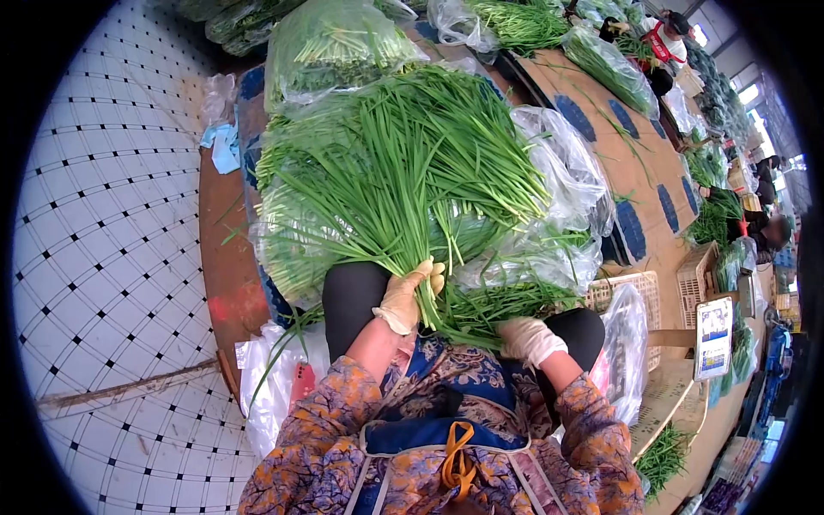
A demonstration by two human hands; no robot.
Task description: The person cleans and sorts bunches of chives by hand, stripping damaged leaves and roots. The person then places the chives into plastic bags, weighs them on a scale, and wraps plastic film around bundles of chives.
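My left hand (410, 296), in a pale glove, is closed around the lower ends of a bunch of garlic chives (403, 206). The long green leaves fan out away from me, over a large pile of chives (489, 146) lying on clear plastic. My right hand (528, 340), also gloved, is low over my lap at the edge of some loose chives (485, 305). It is slightly blurred and its fingertips are hidden, so whether it grips any stalks I cannot tell.
Bagged chives (339, 47) stand at the far side of the pile. Crumpled clear plastic bags (562, 163) lie to its right. Farther right are a plastic crate (635, 296), a white display board (714, 339) and a person in a red apron (665, 43). A tiled wall (112, 215) rises at left.
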